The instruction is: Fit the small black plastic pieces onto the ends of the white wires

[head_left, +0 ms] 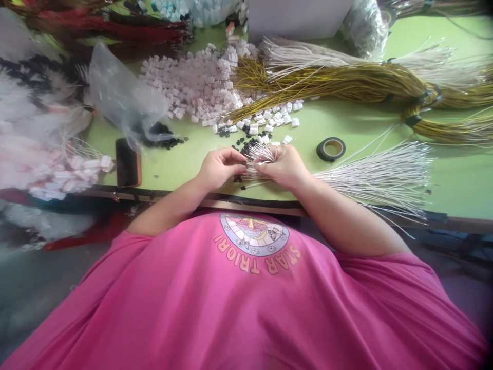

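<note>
My right hand [284, 165] is closed around a bundle of thin white wires [377, 174] that fans out to the right across the green table [346, 128]. The wire ends stick out between my two hands. My left hand [219, 165] pinches at those wire tips, its fingers closed on something small that I cannot make out. Small black connector pieces [239, 146] lie scattered just beyond my fingers. A heap of small white connector housings [200, 85] sits farther back.
A roll of black tape [330, 149] lies right of my hands. Yellow wire bundles [346, 82] and more white wires stretch across the back right. A clear plastic bag [119, 97] and a dark phone [128, 162] lie left. Finished pink-white harnesses [57, 169] pile at far left.
</note>
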{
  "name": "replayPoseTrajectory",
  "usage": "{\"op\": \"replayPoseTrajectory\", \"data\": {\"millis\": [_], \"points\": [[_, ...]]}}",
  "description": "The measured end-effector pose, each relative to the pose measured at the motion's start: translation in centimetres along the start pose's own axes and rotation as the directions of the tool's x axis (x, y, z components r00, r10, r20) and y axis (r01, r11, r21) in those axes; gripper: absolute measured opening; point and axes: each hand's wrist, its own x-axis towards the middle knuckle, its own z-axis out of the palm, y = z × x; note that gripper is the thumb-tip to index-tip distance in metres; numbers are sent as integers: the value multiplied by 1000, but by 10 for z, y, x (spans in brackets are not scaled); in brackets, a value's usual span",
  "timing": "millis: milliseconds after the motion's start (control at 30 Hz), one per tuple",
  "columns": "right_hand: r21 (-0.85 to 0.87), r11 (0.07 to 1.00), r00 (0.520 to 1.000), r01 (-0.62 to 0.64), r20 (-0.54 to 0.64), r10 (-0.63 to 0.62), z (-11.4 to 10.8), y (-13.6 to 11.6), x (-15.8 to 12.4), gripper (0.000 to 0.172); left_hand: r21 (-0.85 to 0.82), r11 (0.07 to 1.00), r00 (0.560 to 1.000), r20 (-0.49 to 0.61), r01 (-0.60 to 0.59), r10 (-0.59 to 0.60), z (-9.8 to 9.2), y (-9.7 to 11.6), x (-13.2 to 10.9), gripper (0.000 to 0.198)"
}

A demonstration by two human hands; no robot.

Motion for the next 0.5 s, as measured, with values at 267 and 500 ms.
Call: {"op": "replayPoseTrajectory", "data": {"millis": [267,500], "points": [[-23,1000,998,-17,-60,15,4,3,0,9,70,997,998,-44,43,-40,6,6,-3,27],[22,1000,999,-10,-36,11,3,5,1,11,65,997,998,-55,40,-36,7,3,-1,26]]}}
